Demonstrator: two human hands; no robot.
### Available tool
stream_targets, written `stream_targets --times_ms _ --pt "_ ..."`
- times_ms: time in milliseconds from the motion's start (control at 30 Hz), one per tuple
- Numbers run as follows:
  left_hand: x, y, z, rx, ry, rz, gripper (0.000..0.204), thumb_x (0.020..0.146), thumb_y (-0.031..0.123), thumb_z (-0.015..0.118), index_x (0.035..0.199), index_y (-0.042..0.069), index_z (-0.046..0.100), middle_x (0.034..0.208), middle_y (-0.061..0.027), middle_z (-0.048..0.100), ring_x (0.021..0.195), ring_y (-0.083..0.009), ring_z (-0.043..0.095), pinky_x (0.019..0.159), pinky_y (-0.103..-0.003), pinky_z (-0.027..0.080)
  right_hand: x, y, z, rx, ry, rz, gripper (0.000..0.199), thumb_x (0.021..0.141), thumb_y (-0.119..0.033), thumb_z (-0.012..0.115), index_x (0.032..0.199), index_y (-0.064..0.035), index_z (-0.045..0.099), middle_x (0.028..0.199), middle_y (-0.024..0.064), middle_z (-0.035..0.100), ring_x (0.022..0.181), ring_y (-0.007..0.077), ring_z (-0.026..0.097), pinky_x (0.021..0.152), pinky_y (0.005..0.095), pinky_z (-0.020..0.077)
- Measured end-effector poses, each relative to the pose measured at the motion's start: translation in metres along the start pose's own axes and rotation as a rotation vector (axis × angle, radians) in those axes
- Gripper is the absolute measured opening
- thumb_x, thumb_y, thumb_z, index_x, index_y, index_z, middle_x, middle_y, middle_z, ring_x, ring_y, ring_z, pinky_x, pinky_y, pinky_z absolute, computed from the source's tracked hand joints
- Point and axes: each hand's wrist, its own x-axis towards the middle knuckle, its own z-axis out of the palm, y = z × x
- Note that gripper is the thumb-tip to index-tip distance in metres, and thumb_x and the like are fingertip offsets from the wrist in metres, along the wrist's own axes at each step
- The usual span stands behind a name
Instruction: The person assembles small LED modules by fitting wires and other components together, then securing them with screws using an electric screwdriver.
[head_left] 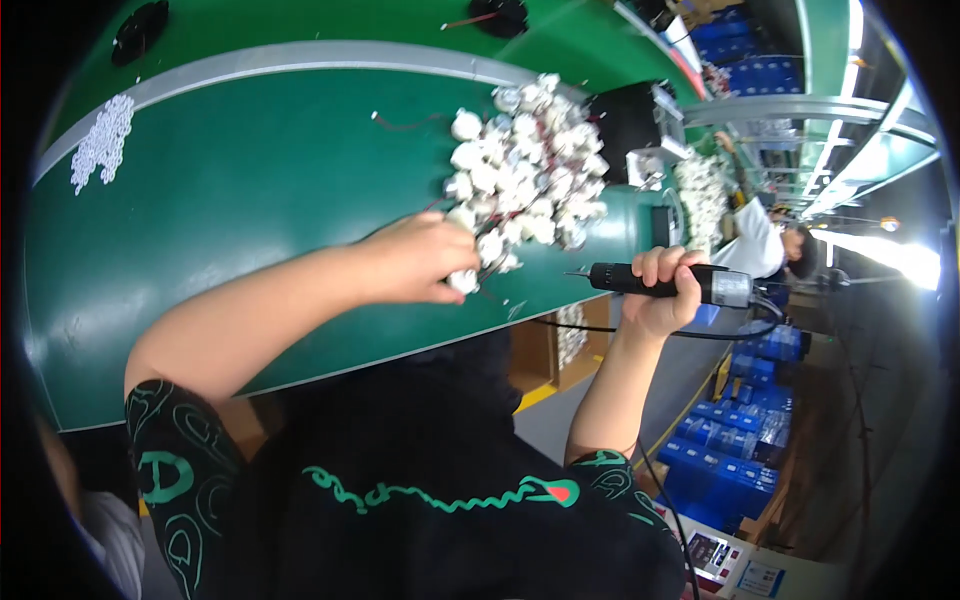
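Meanwhile left hand (420, 262) pinches a white part (463, 281) at the pile's edge; right hand (658, 295) grips a screwdriver (660, 281).

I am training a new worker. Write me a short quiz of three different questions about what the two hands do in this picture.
1. True or false: the right hand holds a black electric screwdriver.
2. What does the left hand touch?
A. a blue crate
B. a small white part at the edge of the pile of white parts
C. a cable reel
3. Fill in: the parts lie on a ____ work surface.

Key: 1 true; 2 B; 3 green.
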Motion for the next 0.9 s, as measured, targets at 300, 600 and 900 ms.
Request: stream_targets --times_ms 300,600,900 --pt "-0.001 0.004 0.003 0.024 -0.038 -0.113 0.039 0.074 0.029 0.086 0.104 0.012 0.069 0.099 -0.0016 0.067 0.087 -0.0257 0.061 0.083 -0.039 0.046 -0.038 0.012 0.086 0.197 -0.263 0.073 0.021 0.087 -0.01 0.059 0.104 -0.0082 0.048 0.069 0.0052 0.046 0.055 0.0172 0.045 0.057 0.0368 0.0436" --pt "-0.004 0.006 0.002 0.021 -0.04 -0.145 0.036 0.073 0.029 0.086 0.101 0.012 0.07 0.097 -0.0009 0.067 0.085 -0.0267 0.059 0.083 -0.038 0.047 -0.04 0.032 0.11 0.117 -0.287 0.038 0.021 0.089 -0.011 0.061 0.105 -0.0078 0.047 0.069 0.006 0.047 0.054 0.0174 0.046 0.056 0.0365 0.0451" --pt "0.0 0.007 0.001 0.05 -0.059 -0.151 0.035 0.074 0.029 0.085 0.101 0.011 0.071 0.097 -0.0013 0.068 0.085 -0.0257 0.061 0.082 -0.039 0.047 -0.036 0.043 0.107 0.105 -0.269 0.032 0.022 0.088 -0.009 0.062 0.103 -0.0067 0.046 0.068 0.0064 0.047 0.054 0.0175 0.047 0.055 0.0365 0.0459"
